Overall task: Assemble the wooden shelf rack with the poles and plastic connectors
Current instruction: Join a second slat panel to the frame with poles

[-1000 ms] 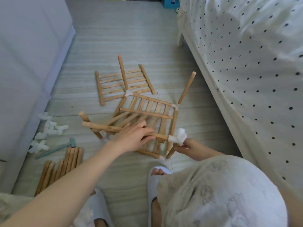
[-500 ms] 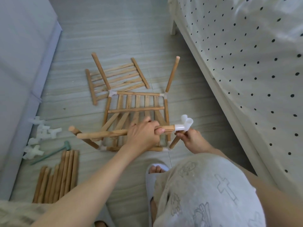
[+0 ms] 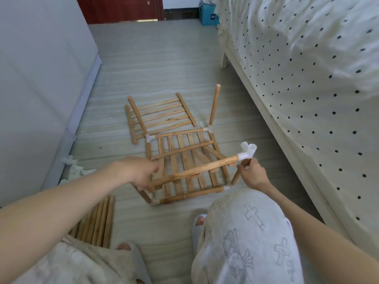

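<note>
Your left hand [image 3: 141, 173] is wrapped around a raised wooden pole [image 3: 196, 170] whose far end sits in a white plastic connector [image 3: 247, 152]. Your right hand [image 3: 253, 174] pinches the short pole [image 3: 239, 175] beneath it, above the slatted shelf frame [image 3: 184, 160] on the floor [image 3: 164, 68]. Spare poles [image 3: 98, 222] lie left.

Your left forearm covers most of the loose connectors [image 3: 73, 171] by the wall and the near ends of the spare poles [image 3: 100, 220]. Your left hand [image 3: 139, 173] hides the pole end it grips. The bed [image 3: 307, 78] runs past the right edge. Your right fingers [image 3: 243, 167] hide where the short pole meets the connector.
</note>
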